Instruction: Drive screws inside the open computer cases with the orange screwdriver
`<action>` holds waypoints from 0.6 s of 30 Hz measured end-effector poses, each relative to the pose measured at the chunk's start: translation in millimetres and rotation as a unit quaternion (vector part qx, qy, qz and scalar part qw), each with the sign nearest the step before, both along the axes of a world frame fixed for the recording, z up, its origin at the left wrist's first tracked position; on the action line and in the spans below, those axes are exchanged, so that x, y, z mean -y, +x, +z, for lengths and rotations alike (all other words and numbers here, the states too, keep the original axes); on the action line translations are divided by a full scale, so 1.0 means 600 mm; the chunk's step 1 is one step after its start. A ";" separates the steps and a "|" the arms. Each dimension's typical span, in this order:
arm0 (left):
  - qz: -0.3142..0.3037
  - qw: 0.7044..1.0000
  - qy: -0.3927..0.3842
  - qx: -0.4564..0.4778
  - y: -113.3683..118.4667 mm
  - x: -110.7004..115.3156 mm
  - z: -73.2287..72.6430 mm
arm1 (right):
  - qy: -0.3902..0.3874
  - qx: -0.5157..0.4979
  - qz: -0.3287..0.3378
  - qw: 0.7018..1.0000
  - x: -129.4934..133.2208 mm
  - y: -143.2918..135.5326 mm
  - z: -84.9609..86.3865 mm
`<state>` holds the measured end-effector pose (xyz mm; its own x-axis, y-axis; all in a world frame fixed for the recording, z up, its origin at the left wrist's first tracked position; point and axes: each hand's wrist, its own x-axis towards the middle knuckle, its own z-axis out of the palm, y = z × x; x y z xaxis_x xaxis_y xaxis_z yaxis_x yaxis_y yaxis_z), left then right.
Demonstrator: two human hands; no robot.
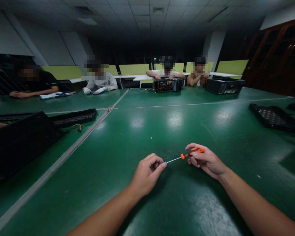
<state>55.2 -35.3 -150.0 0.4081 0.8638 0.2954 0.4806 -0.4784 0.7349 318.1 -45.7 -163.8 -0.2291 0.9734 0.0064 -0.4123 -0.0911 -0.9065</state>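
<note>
An orange and black screwdriver (192, 153) is held between my two hands above the green table (127, 137), its thin metal shaft pointing left. My right hand (206, 160) grips its handle between thumb and fingers. The fingers of my left hand (147, 170) are pinched around the shaft's far end, and they hide the tip. A small white speck (151, 138) lies on the table beyond my left hand.
Black case parts (24, 141) lie at the left, and a black perforated panel (272, 117) at the right. Across the table, several people sit near an open computer case (167, 85) and a black case (225, 86). Loose wires (78, 127) stick out at left.
</note>
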 end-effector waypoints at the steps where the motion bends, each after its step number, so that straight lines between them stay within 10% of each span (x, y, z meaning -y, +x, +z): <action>1: -0.010 1.000 -0.003 -0.004 0.000 0.000 0.000 | 0.006 -0.004 0.001 1.000 0.001 -0.001 0.002; 18: -0.060 0.995 -0.031 -0.068 0.006 0.006 -0.009 | 0.004 0.060 -0.052 0.997 -0.008 -0.008 -0.002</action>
<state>58.8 -38.9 -155.7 0.5422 0.8213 0.1774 0.5201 -0.4939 0.6969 313.1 -40.9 -165.3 -0.1259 0.9920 -0.0073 -0.3074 -0.0460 -0.9505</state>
